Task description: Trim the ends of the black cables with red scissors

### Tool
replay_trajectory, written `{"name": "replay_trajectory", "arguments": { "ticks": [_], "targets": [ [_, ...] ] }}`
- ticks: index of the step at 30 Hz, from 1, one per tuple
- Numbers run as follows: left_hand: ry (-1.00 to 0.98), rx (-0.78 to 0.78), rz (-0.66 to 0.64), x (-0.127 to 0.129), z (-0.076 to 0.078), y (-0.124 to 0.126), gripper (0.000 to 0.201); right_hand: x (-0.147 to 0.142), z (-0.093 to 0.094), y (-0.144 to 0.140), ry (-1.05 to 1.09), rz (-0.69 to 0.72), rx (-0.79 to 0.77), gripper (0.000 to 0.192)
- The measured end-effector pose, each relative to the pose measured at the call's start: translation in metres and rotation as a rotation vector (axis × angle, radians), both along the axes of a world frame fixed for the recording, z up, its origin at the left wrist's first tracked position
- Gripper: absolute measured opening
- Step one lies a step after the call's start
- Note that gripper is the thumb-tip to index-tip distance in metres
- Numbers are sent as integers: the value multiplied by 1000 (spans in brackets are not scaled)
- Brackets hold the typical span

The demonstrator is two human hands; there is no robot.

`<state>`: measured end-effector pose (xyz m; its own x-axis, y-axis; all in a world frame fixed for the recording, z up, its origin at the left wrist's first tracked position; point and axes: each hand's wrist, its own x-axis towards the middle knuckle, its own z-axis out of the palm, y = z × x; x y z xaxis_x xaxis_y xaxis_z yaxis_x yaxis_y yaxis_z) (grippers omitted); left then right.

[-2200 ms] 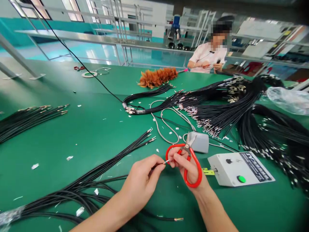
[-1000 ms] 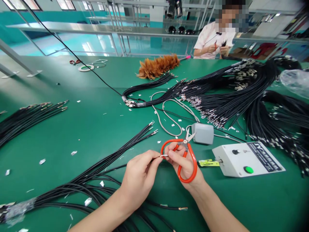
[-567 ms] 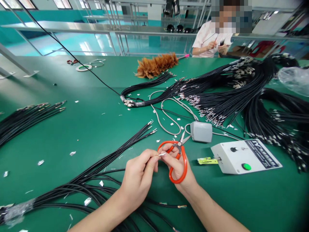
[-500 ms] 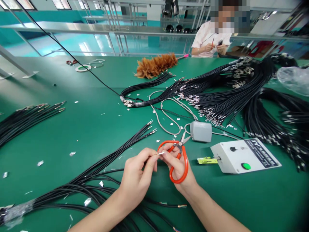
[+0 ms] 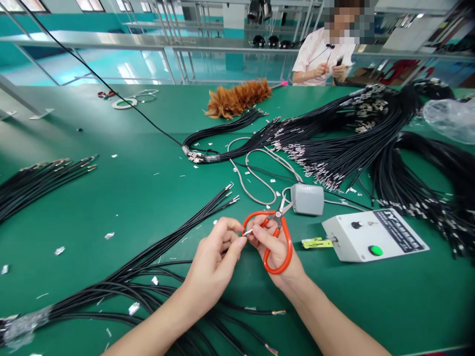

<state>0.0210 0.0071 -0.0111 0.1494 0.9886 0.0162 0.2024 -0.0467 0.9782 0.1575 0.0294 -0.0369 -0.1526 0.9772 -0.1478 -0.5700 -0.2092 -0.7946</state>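
My left hand [image 5: 215,257] is closed, thumb and fingers pinching a black cable near its end. The cable's pale stripped tip [image 5: 248,233] sticks out to the right, where my right thumb and forefinger meet it. My right hand [image 5: 280,252] also carries scissors [image 5: 278,216] with orange-red handles looped around its fingers, blades parted and pointing away from me. Below my hands and to the left spreads a bundle of black cables [image 5: 122,274], several with bared coloured wire ends. The rest of the held cable is hidden behind my left hand.
A white control box [image 5: 374,235] with a green button stands at the right, beside a grey pedal [image 5: 307,199]. Large black cable bundles [image 5: 322,143] lie behind, near a brown feather duster [image 5: 237,99]. Foil scraps dot the green table [image 5: 141,198]. A person [image 5: 322,59] sits opposite.
My left fingers have loosened slightly and shifted at the cable's tip. The scissors have tilted a little in my right hand. The view has moved slightly.
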Motion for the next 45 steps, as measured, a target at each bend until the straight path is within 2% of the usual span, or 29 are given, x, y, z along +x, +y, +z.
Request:
{"name": "replay_trajectory", "arguments": {
  "ticks": [13, 19, 26, 31, 35, 39, 42, 45],
  "targets": [
    [-136, -161, 74, 4, 2, -3, 21, -1, -2, -1, -6, 2, 18, 19],
    [-180, -180, 113, 6, 0, -4, 22, -5, -8, -4, -102, -79, 122, 11],
    [-301, -362, 13, -1, 6, 3, 31, -3, -9, 0, -211, -109, 219, 10],
    [-360, -393, -83, -7, 9, 7, 31, -1, -3, 5, -310, -97, 256, 15],
    [-365, -362, -58, -12, 13, 7, 29, 14, 9, 7, -485, 0, 262, 21],
    [-361, -302, 38, -16, 18, 10, 27, 36, 27, 5, -843, 268, 270, 30],
    [-356, -299, 51, -18, 20, 11, 26, 41, 35, 1, -1153, 424, 285, 39],
    [-344, -321, 42, -17, 19, 10, 26, 38, 37, -3, -1239, 510, 260, 49]
  ]
}}
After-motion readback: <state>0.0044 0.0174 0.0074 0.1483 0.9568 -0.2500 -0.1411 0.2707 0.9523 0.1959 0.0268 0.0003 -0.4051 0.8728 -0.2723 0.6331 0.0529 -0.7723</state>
